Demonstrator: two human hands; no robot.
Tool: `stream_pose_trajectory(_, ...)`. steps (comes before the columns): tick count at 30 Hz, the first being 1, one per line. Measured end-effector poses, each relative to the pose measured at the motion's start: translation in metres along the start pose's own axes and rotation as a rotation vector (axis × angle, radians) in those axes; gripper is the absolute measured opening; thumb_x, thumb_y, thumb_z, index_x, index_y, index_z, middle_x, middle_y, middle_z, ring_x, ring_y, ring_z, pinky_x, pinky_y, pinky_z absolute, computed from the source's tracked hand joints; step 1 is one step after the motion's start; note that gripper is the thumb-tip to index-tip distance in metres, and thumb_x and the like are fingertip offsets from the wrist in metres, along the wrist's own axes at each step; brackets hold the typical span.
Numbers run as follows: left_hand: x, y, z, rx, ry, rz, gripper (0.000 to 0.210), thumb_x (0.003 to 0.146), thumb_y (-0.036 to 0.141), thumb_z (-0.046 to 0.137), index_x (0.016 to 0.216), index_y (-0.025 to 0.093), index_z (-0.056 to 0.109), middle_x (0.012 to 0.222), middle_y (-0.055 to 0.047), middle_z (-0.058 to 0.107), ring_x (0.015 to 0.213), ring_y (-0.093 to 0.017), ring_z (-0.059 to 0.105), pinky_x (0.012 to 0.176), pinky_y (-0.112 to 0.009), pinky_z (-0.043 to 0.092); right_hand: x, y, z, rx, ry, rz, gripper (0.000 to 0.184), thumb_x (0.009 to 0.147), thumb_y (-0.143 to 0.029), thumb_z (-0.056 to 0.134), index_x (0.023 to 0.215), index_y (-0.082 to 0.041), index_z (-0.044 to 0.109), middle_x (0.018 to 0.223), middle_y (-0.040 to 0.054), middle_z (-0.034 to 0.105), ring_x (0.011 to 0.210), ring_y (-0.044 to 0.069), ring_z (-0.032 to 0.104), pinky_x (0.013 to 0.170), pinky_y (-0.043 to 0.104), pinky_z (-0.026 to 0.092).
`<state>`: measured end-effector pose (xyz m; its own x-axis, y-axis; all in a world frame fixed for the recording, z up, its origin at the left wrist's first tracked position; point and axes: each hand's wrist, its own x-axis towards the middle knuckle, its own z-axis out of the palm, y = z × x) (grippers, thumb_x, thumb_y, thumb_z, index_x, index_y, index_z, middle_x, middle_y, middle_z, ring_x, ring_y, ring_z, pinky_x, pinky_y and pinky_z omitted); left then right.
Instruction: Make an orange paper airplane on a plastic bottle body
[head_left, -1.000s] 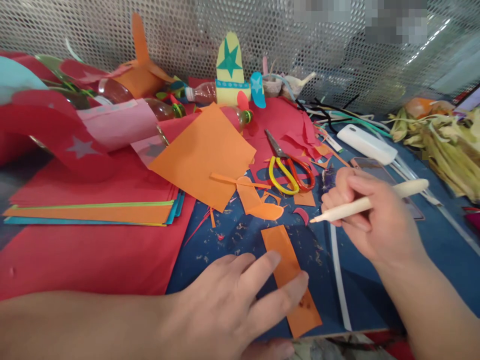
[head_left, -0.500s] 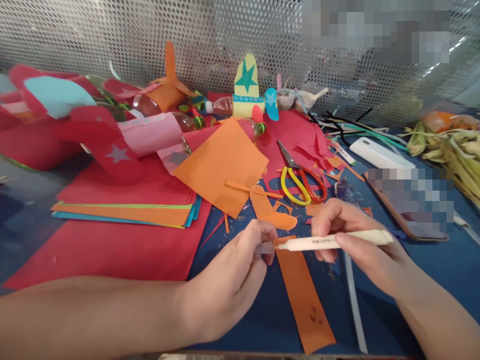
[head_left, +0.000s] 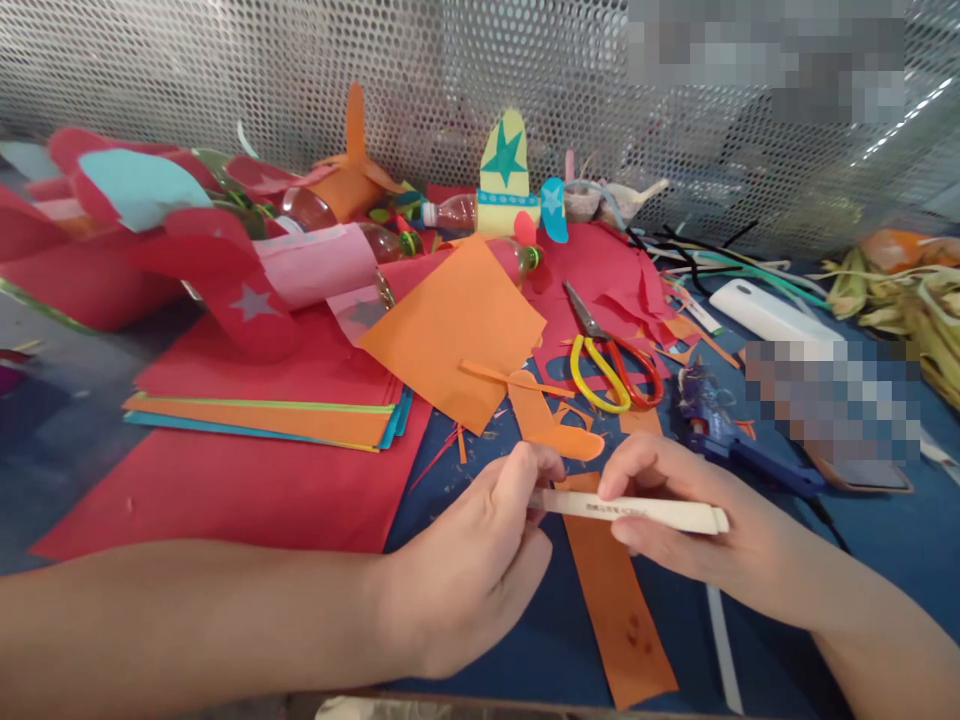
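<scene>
A white marker pen (head_left: 660, 514) lies almost level between my two hands, above the blue table. My right hand (head_left: 697, 490) pinches its barrel between thumb and fingers. At the pen's left end, my left hand (head_left: 472, 560) is closed around the pen cap (head_left: 536, 500), which is mostly hidden by the fingers. The marker's tip is out of sight, inside the cap. Below the pen, an orange paper strip (head_left: 616, 600) with small dark marks lies on the table. Just beyond the hands are orange paper cutouts (head_left: 559, 430).
Yellow-and-red-handled scissors (head_left: 600, 360) and a blue glue gun (head_left: 742, 455) lie beyond my right hand, near a phone (head_left: 840, 420). Coloured paper sheets (head_left: 262, 410) are stacked left. Bottle-and-paper models (head_left: 502, 190) stand along the perforated metal screen (head_left: 300, 60).
My right hand has brought the marker left into the cap, covering its tip. The view has turned slightly left, and more of the glue gun shows.
</scene>
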<state>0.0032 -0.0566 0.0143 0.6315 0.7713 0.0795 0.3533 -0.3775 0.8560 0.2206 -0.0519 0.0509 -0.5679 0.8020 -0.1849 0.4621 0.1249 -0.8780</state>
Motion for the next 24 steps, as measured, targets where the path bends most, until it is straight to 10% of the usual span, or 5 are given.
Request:
stream_pose_trajectory(11,0.0,0.002,0.001,0.053,0.01,0.037,0.032,0.077,0.009,0.033,0.107,0.02,0.034,0.098,-0.007,0.051,0.089,-0.018,0.052,0.073,-0.032,0.05,0.0,0.007,0.01,0.166,0.035,-0.021,0.009,0.093,-0.032,0.048,0.088,-0.024,0.047,0.065,-0.0053,0.046,0.053,0.009,0.043,0.048,0.02,0.033)
stream_pose_trajectory(14,0.001,0.002,-0.001,0.034,0.047,0.018,0.028,0.081,0.01,0.033,0.106,0.022,0.035,0.092,-0.003,0.05,0.082,-0.015,0.052,0.075,-0.03,0.05,0.001,0.007,0.006,0.369,0.267,-0.27,0.011,0.091,-0.026,0.047,0.081,-0.023,0.05,0.052,-0.0085,0.04,0.039,0.007,0.035,0.039,0.02,0.026)
stream_pose_trajectory(17,0.001,0.001,-0.002,0.061,0.065,0.009,0.022,0.084,0.011,0.034,0.102,0.024,0.038,0.089,-0.001,0.049,0.08,-0.014,0.051,0.073,-0.026,0.05,0.004,0.01,-0.007,0.451,0.793,-0.454,0.018,0.09,-0.021,0.04,0.073,-0.024,0.048,0.045,-0.0095,0.034,0.036,0.008,0.033,0.039,0.02,0.03)
stream_pose_trajectory(20,0.0,-0.001,0.0,0.13,0.039,0.071,0.024,0.086,0.013,0.037,0.106,0.025,0.041,0.095,-0.002,0.052,0.087,-0.016,0.052,0.078,-0.029,0.05,0.009,0.015,-0.023,0.16,1.164,-0.267,0.007,0.087,-0.024,0.047,0.08,-0.025,0.05,0.057,-0.0059,0.046,0.047,0.011,0.047,0.049,0.024,0.041)
stream_pose_trajectory(24,-0.001,0.0,0.003,0.22,-0.012,0.165,0.025,0.085,0.011,0.039,0.104,0.024,0.05,0.096,-0.004,0.054,0.093,-0.018,0.052,0.084,-0.033,0.049,0.013,0.032,-0.034,-0.469,0.982,0.091,0.021,0.084,-0.035,0.051,0.098,-0.022,0.057,0.09,0.008,0.064,0.078,0.023,0.061,0.07,0.037,0.05)
